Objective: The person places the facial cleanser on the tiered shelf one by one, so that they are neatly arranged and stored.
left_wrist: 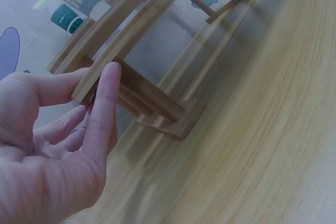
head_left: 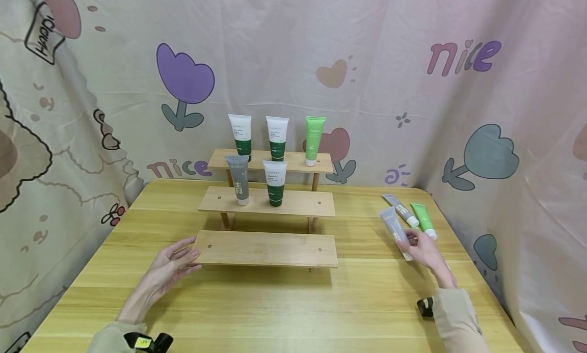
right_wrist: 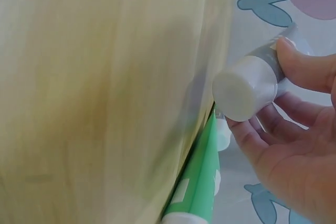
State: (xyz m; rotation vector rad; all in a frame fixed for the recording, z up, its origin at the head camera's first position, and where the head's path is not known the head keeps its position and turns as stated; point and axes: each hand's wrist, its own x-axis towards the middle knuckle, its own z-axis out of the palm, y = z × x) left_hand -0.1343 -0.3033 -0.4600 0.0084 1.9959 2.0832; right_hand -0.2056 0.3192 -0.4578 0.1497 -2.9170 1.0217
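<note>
My right hand [head_left: 424,248] grips a grey squeeze tube [head_left: 392,221] over the right side of the table; its white cap [right_wrist: 242,90] faces the camera in the right wrist view. Another grey tube [head_left: 401,210] and a green tube [head_left: 424,220] lie just beyond it. At the left, my left hand [head_left: 167,266] pinches the end of the lowest step of a three-step wooden stand [head_left: 266,248], thumb and fingers around the board's edge [left_wrist: 84,90]. On the middle step stand a grey tube [head_left: 239,180] and a white-and-green tube [head_left: 275,184].
The top step holds two white-and-green tubes, one at left [head_left: 240,133] and one mid-step [head_left: 277,139], plus a green tube [head_left: 314,139] at right. A patterned curtain [head_left: 275,62] hangs behind and beside the wooden table [head_left: 284,312].
</note>
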